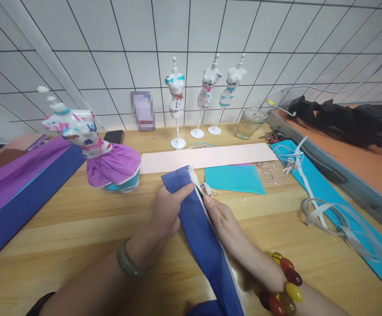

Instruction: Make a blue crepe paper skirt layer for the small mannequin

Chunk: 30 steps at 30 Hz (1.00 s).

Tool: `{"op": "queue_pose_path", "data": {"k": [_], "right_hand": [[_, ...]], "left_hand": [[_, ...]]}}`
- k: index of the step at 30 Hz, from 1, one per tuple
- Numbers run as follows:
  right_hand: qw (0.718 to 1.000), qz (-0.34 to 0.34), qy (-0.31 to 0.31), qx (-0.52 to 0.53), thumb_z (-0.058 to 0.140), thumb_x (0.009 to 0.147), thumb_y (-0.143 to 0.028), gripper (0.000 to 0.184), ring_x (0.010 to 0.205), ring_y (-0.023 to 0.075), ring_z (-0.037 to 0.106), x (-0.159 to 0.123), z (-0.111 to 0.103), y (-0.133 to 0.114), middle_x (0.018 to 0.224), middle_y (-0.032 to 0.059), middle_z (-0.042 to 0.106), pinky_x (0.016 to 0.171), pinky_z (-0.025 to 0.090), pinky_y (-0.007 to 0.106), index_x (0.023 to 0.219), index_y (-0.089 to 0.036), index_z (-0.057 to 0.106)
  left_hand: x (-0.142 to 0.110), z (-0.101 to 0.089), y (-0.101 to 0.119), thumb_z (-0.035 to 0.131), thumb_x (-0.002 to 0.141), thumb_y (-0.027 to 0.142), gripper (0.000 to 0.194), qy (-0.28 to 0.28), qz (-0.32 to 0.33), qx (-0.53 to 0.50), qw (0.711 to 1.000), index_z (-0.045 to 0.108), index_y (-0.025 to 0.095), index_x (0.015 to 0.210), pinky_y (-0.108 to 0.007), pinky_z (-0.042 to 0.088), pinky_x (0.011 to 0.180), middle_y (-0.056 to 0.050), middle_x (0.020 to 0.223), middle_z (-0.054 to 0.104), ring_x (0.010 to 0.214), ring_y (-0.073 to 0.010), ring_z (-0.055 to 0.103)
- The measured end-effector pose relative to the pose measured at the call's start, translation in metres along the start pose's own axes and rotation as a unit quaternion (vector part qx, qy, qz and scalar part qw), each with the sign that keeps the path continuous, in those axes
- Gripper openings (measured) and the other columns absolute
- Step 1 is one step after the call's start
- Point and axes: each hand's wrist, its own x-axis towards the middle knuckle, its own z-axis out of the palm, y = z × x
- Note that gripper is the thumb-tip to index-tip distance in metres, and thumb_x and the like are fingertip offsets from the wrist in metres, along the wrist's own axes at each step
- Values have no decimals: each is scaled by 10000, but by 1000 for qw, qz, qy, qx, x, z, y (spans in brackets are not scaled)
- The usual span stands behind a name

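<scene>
A long strip of dark blue fabric (199,239) with a white strip along its right edge runs from the table's middle toward me. My left hand (167,210) grips it near the far end, thumb on top. The fingers of my right hand (222,221) are closed on the white-lined edge, just right of my left thumb. A small curled white scrap (208,189) sticks out beyond my right fingertips. Past the strip's far end lie a pale pink strip (210,157) and a turquoise fabric piece (233,179).
Left stands a small dress form (79,127) in a purple skirt (113,166); three bare mini forms (177,94) line the wall. A phone (113,137), a glass (250,123), clear beads (268,171), white tape (326,210) and blue fabric (339,206) lie around.
</scene>
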Motion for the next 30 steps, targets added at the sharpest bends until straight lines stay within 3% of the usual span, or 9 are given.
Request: {"op": "queue_pose_path", "data": {"k": [6, 13, 30], "right_hand": [[1000, 1, -3, 12, 373, 910, -499, 437, 802, 184, 553, 1, 0, 1, 818, 33, 637, 751, 429, 273, 804, -152, 616], [998, 12, -14, 68, 382, 912, -492, 435, 962, 200, 579, 0, -1, 0, 970, 44, 677, 852, 424, 273, 945, -155, 655], [996, 31, -8, 85, 389, 912, -491, 438, 907, 188, 593, -2, 0, -1, 1024, 51, 671, 859, 426, 280, 982, -149, 653]], "left_hand": [[0, 0, -2, 771, 583, 167, 269, 7, 12, 4, 1000, 630, 140, 810, -262, 520, 662, -2, 729, 682, 651, -132, 626], [-2, 3, -6, 786, 559, 173, 273, 11, -7, -7, 1000, 636, 128, 783, -259, 526, 629, -9, 708, 684, 627, -133, 626], [-8, 4, -11, 755, 615, 170, 242, 11, 9, -5, 1000, 640, 130, 825, -250, 529, 640, -19, 762, 698, 672, -137, 638]]}}
